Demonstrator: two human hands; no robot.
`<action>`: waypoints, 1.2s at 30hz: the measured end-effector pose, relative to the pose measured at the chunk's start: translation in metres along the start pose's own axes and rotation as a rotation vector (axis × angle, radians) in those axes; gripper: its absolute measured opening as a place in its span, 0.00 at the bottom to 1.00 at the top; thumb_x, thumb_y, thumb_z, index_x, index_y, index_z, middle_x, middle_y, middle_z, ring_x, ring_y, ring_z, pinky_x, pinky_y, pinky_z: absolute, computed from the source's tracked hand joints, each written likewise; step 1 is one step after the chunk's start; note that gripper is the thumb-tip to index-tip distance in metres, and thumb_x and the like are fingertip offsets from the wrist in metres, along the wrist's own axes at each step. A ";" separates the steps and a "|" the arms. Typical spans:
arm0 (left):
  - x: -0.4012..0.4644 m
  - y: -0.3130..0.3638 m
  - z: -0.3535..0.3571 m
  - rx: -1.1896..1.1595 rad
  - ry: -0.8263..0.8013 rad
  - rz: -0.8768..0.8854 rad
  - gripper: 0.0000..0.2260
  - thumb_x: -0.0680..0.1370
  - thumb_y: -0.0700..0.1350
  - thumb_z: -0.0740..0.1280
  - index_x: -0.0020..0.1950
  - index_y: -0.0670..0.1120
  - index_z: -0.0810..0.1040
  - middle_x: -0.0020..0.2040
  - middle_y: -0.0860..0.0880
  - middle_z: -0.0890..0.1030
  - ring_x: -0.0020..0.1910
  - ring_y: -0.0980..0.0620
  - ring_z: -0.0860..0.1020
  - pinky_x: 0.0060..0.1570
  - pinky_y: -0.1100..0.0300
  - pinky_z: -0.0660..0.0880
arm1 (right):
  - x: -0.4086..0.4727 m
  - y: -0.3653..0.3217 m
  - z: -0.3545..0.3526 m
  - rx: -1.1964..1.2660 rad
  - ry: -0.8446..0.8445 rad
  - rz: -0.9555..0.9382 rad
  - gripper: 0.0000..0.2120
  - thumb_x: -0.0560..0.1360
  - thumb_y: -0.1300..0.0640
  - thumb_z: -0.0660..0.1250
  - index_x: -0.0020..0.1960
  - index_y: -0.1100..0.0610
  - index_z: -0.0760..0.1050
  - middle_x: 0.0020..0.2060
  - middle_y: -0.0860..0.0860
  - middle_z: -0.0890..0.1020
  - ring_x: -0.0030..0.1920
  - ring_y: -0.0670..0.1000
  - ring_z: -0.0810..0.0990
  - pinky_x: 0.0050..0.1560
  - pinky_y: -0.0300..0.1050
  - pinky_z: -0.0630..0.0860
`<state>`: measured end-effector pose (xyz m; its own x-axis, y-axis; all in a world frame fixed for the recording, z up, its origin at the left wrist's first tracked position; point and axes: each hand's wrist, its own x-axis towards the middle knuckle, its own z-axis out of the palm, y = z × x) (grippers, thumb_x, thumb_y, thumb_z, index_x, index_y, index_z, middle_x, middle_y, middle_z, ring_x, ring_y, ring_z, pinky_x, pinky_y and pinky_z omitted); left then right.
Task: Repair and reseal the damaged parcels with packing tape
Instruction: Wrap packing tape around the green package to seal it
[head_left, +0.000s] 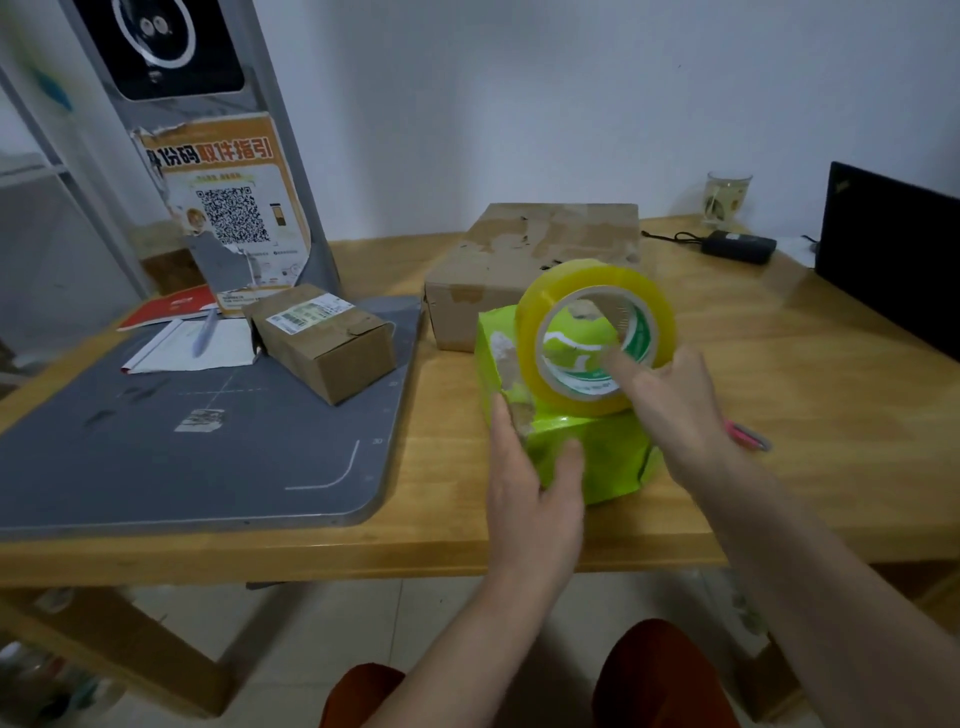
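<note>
Green parcel (587, 452) steadied by left hand (535, 493); right hand (670, 400) grips tape roll (595, 332) atop it.

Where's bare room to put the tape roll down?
Bare wood lies right of the green parcel, between the pink scissors and the laptop. The grey mat's near half is also free. It is crowded behind, by the big carton and small box.

- Bare counter (779, 395) is lying open right of the green parcel (587, 457), up to the laptop (893, 254).
- Large brown box (524, 260) is blocking just behind the parcel.
- Small box (324, 340) is sitting on the grey mat (156, 457), with open mat in front of it.
- Pink scissors (748, 435) are lying near the parcel's right side.
</note>
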<state>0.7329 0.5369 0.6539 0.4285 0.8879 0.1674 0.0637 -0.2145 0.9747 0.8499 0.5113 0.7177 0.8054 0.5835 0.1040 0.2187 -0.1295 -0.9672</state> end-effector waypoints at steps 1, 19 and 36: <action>0.007 0.000 -0.007 0.014 0.061 0.032 0.29 0.81 0.47 0.65 0.79 0.51 0.56 0.76 0.58 0.62 0.71 0.68 0.61 0.69 0.70 0.58 | -0.003 0.001 0.006 -0.030 -0.006 -0.027 0.10 0.69 0.49 0.71 0.46 0.52 0.75 0.37 0.46 0.79 0.40 0.49 0.78 0.48 0.50 0.75; 0.013 -0.022 -0.037 0.429 0.133 0.257 0.21 0.82 0.52 0.55 0.75 0.48 0.66 0.77 0.53 0.64 0.74 0.58 0.63 0.70 0.63 0.63 | -0.009 0.010 0.045 -0.108 0.038 -0.090 0.20 0.66 0.45 0.60 0.53 0.53 0.75 0.46 0.50 0.81 0.52 0.55 0.77 0.55 0.56 0.74; 0.048 -0.011 -0.066 0.589 -0.116 0.327 0.47 0.68 0.71 0.61 0.80 0.49 0.53 0.78 0.53 0.58 0.76 0.55 0.60 0.71 0.51 0.65 | -0.002 0.008 0.029 -0.091 -0.122 -0.148 0.11 0.75 0.54 0.65 0.57 0.55 0.75 0.48 0.51 0.81 0.52 0.53 0.78 0.53 0.53 0.76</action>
<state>0.6933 0.6085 0.6607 0.6008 0.6973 0.3908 0.3799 -0.6792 0.6279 0.8340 0.5323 0.7034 0.6890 0.6938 0.2094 0.3830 -0.1033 -0.9180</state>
